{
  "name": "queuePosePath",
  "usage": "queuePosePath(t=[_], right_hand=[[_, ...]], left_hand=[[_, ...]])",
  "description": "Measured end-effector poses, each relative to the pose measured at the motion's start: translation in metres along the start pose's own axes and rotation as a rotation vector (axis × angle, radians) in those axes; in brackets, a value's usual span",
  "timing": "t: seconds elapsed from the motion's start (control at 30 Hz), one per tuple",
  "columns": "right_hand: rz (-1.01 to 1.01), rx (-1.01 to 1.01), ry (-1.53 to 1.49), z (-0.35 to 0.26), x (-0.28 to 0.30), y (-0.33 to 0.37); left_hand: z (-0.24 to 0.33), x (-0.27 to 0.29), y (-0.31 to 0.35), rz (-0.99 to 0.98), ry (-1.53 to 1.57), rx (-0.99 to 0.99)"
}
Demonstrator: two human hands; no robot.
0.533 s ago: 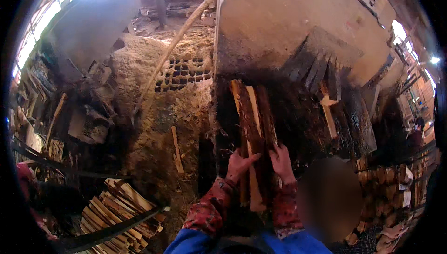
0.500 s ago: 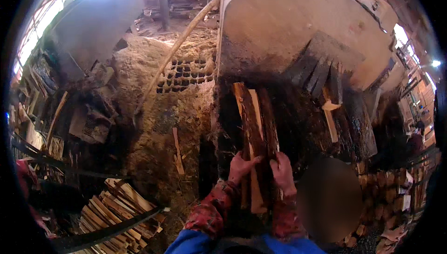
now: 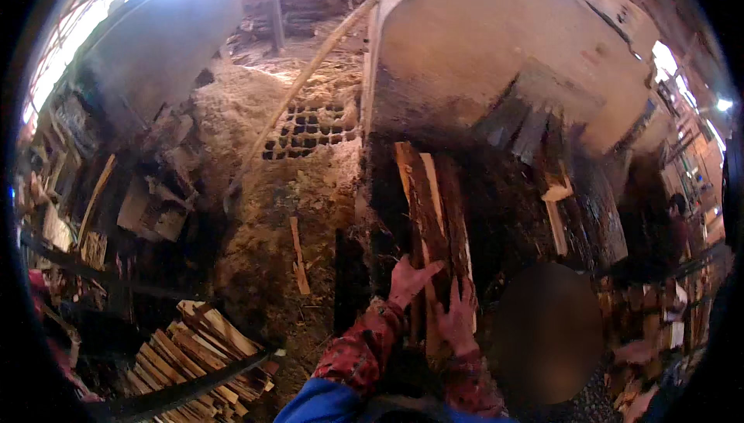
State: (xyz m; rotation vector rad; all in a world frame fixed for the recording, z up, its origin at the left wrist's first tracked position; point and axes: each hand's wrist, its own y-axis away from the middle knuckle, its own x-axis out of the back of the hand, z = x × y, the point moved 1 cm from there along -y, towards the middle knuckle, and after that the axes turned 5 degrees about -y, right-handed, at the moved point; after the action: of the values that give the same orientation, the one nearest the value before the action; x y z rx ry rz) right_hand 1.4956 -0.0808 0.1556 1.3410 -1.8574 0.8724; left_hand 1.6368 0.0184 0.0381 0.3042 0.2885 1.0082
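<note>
Several long, bark-edged wood slabs lie side by side in front of me, pointing away on a dark surface. A pale strip of bare wood shows between the brown bark faces. My left hand rests at the left edge of the slabs, thumb stretched across the top and apart from the fingers. Nearer to me, my right hand lies on the right part of the slabs with its fingers extended forward. Both forearms wear red patterned cuffs over blue sleeves.
Cut wood pieces fill a dark-framed rack at lower left. A long pole leans near a floor grate amid sawdust. More slabs stand right of mine. A person is at far right. A blurred oval covers the lower right.
My right hand has shifted nearer to me and its fingers have straightened on the slabs. The left hand has moved slightly right and nearer. The view has tilted a little.
</note>
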Motion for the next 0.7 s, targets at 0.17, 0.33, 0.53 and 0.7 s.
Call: queuePosePath(t=[0.17,0.33,0.53,0.7], right_hand=[[-0.012,0.012,0.025,0.001,-0.008,-0.003],[-0.005,-0.038,-0.005,0.002,-0.008,-0.004],[0.053,0.008,-0.039,-0.005,-0.008,-0.002],[0.073,-0.003,-0.034,-0.004,-0.008,0.0]], left_hand=[[-0.008,-0.002,0.002,0.186,0.531,0.049],[0.061,0.003,0.041,0.269,0.107,0.139],[0.001,0.013,0.009,0.221,0.401,-0.069],[0.062,0.01,0.043,0.216,0.206,0.098]])
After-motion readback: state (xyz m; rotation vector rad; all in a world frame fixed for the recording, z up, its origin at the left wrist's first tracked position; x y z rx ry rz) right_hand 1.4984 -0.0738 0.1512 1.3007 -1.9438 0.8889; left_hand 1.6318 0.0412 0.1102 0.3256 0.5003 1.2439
